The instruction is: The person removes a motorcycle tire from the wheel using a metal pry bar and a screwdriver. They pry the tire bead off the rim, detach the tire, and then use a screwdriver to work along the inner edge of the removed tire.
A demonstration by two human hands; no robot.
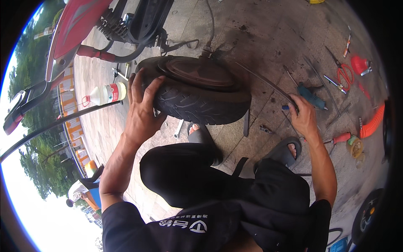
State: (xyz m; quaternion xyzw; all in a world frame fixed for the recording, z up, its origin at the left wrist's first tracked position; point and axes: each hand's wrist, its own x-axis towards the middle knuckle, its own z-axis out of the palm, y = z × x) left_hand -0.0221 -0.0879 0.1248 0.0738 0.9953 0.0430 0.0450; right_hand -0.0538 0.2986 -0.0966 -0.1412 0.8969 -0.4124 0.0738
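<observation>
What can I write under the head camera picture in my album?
Left hand on a black tyre, right hand holding a long bar, red-handled scissors nearby.

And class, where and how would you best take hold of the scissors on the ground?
Probably by the red handle loops, coming from the person's side: the scissors lie with their loops nearer the person and their dark blades pointing away.

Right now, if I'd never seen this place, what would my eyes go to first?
Probably the big black tire in the upper middle, with the left hand spread against its left end. Next might come the bright orange coiled hose at the far right. Between them, the right hand holds a long thin bar.
</observation>
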